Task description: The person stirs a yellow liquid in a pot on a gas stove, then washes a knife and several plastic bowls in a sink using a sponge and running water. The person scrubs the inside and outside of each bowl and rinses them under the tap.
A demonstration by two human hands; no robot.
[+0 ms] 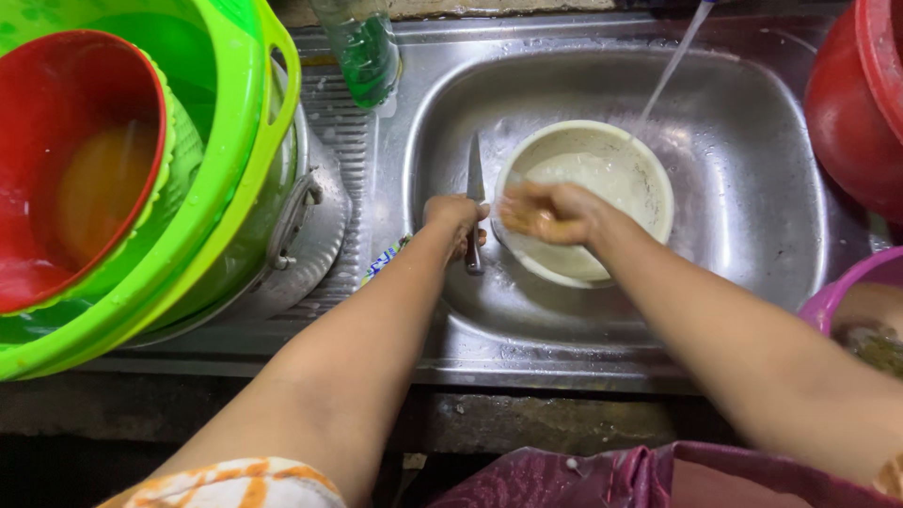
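Knife: in steel sink, blade pointing away, handle enclosed in left hand, grip shut around it. Right hand: over cream bowl, fingers loosely curled, holding nothing discernible. Tap stream running into bowl; washing appears underway, rinse unfinished. Green tub on counter, left.

We hold a knife in our left hand, blade up; our right hand over a cream bowl in the steel sink, water stream falling.
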